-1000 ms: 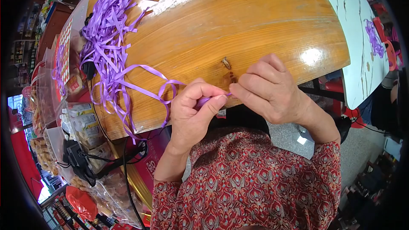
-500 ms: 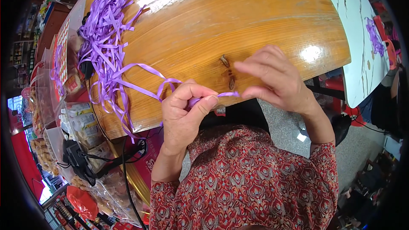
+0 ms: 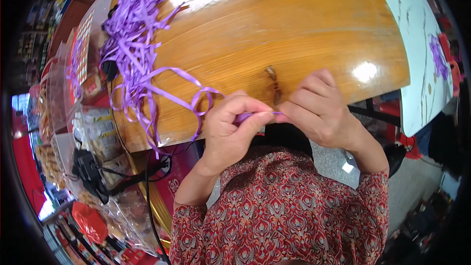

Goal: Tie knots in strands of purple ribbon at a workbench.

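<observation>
A length of purple ribbon (image 3: 244, 117) is pinched between the thumb and forefinger of my left hand (image 3: 234, 130). From that hand the ribbon runs left in loops over the table edge, back to a big tangled heap of purple ribbon (image 3: 132, 34) at the table's left side. My right hand (image 3: 319, 110) is closed on the short free end, close against the left fingertips. Only a sliver of ribbon shows between the two hands, and the right fingers hide its tip.
Both hands are over the near edge of a glossy wooden table (image 3: 294, 24). At right, a white marbled table (image 3: 412, 44) carries more purple ribbon (image 3: 438, 58). Bagged goods (image 3: 98, 127), a black device with cables (image 3: 88, 169) and a red plastic bag (image 3: 91, 222) lie at left.
My right hand has moved in from an open pose apart from the ribbon and closed on its free end. The left hand keeps its pinch.
</observation>
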A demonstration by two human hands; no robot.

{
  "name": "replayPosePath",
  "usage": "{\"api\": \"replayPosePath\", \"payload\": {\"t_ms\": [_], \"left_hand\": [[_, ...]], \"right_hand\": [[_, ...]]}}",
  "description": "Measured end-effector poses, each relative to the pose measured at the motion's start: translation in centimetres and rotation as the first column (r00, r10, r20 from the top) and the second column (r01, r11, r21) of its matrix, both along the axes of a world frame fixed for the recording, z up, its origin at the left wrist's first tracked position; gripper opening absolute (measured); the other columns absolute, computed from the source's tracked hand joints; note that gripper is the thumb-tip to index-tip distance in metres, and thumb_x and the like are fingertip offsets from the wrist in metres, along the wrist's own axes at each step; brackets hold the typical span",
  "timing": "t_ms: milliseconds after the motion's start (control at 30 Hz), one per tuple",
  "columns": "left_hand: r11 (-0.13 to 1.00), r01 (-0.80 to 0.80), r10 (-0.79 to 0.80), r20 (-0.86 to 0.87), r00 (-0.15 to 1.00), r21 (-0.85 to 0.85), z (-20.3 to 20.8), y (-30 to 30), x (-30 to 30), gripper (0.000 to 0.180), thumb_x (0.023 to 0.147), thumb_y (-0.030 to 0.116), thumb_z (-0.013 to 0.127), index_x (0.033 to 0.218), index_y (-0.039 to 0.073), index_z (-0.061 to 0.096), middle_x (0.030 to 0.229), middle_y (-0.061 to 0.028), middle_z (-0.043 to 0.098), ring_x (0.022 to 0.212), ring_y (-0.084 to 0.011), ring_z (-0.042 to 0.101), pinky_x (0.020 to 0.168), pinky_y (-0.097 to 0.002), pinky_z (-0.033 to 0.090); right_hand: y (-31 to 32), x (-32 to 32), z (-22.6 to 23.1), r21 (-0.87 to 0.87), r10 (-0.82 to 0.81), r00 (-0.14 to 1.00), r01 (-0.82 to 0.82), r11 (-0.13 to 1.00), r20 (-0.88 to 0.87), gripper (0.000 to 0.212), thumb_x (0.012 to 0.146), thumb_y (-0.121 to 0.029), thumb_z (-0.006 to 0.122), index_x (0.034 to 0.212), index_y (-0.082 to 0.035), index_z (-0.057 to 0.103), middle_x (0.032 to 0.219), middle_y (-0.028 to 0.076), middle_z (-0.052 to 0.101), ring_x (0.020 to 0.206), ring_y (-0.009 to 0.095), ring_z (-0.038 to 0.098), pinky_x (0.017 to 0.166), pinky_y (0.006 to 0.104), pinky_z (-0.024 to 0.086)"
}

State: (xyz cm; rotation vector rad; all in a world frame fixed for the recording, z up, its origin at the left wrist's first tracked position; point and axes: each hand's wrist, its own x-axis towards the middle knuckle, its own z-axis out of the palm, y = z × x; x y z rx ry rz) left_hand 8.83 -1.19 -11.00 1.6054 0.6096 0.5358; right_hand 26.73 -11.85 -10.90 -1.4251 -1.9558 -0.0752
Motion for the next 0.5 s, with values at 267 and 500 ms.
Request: {"api": "replayPosePath", "payload": {"t_ms": [267, 500], "left_hand": [[0.967, 0.197, -0.188, -0.067, 0.98, 0.161, 0.9, 0.9, -1.2, 0.012, 0.08, 0.005, 0.071, 0.091, 0.002, 0.067, 0.075, 0.0001, 0.056, 0.065, -0.0072, 0.049, 0.058, -0.0225, 0.036], [0.959, -0.012, 0.022, -0.031, 0.999, 0.282, 1.4, 4.0, -4.1, 0.01, 0.082, 0.003, 0.069, 0.091, 0.0, 0.065, 0.075, -0.0028, 0.056, 0.066, -0.0088, 0.052, 0.06, -0.0227, 0.041]], "right_hand": [[-2.6, 3.1, 0.9, 0.003, -0.129, 0.98, 0.131, 0.991, -0.153, 0.014, 0.077, -0.013, 0.069, 0.077, -0.002, 0.061, 0.069, 0.005, 0.05, 0.066, 0.021, 0.046, 0.063, 0.0336, 0.036], [-3.3, 7.2, 1.4, 0.114, -0.245, 0.811, 0.355, 0.928, -0.532, 0.015, 0.093, -0.008, 0.055, 0.084, 0.002, 0.062, 0.072, 0.004, 0.054, 0.068, 0.014, 0.047, 0.064, 0.0263, 0.037]]}}
